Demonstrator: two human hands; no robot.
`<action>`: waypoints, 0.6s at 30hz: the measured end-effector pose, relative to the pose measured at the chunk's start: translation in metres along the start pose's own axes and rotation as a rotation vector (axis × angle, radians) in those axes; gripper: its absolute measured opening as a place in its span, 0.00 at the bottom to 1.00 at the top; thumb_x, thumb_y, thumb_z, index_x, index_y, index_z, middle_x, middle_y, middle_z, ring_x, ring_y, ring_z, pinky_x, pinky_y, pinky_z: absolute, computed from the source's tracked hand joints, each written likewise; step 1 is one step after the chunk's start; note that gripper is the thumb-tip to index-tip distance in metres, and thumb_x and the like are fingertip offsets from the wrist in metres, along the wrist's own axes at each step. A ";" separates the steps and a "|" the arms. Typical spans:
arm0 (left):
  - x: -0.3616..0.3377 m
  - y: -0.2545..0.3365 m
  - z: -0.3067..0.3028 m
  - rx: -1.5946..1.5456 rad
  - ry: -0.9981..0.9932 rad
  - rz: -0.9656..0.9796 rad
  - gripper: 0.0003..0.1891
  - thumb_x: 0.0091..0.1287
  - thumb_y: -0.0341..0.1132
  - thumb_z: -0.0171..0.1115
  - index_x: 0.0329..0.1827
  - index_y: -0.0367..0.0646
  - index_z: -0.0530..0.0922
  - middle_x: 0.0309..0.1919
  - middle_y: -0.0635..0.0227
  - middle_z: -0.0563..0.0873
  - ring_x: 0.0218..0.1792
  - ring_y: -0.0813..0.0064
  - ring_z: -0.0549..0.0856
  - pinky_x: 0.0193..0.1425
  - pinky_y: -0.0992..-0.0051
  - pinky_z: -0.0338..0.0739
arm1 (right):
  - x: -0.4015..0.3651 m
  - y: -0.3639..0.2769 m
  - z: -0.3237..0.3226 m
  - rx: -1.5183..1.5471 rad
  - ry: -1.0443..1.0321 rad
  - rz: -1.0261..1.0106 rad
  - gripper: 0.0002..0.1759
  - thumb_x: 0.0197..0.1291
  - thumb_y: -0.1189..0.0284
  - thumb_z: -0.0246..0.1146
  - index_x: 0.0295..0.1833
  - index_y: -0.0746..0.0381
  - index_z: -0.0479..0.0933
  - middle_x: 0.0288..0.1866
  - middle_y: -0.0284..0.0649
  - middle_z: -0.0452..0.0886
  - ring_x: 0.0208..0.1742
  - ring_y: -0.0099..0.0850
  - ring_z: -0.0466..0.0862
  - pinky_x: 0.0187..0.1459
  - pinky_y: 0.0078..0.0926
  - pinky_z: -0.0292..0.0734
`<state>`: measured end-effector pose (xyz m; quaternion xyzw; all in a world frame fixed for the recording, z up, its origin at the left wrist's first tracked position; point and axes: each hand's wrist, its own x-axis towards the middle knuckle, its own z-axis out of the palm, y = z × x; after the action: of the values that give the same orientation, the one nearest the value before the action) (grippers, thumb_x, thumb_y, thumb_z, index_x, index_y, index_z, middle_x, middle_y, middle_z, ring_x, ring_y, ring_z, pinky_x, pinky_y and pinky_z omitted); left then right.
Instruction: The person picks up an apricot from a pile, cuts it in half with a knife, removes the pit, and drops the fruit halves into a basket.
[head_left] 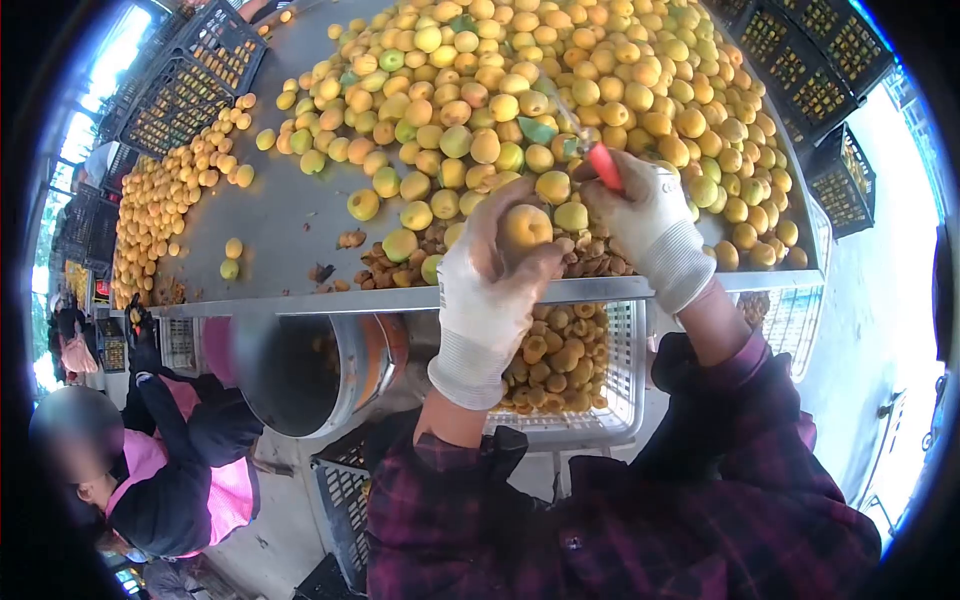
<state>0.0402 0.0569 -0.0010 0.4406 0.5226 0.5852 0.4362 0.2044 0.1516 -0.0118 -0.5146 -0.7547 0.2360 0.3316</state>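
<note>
My left hand, in a white glove with bare-looking, stained fingertips, holds a yellow apricot over the table's front edge. My right hand, gloved the same way, is closed round the red handle of a knife. Its thin blade points away toward the fruit and is partly blurred. A large heap of apricots, yellow to greenish, covers the metal table beyond both hands. Brown apricot pits lie in a pile along the edge, just behind my hands.
Below the edge, a white basket holds halved apricots. Left of it stands a large bucket. Black crates of fruit stand at the far left, others at the right. A co-worker in pink and black is at lower left.
</note>
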 end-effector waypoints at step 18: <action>-0.008 0.026 -0.018 -0.264 -0.168 -0.199 0.34 0.54 0.27 0.59 0.69 0.30 0.71 0.43 0.56 0.87 0.22 0.89 0.71 0.25 0.87 0.60 | -0.040 -0.018 -0.043 0.657 -0.829 0.109 0.35 0.73 0.40 0.53 0.39 0.65 0.81 0.28 0.35 0.79 0.30 0.22 0.76 0.32 0.24 0.71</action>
<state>0.0229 0.0427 0.0234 0.3731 0.4442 0.5639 0.5878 0.2357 0.1088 0.0191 -0.2859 -0.6809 0.6603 0.1364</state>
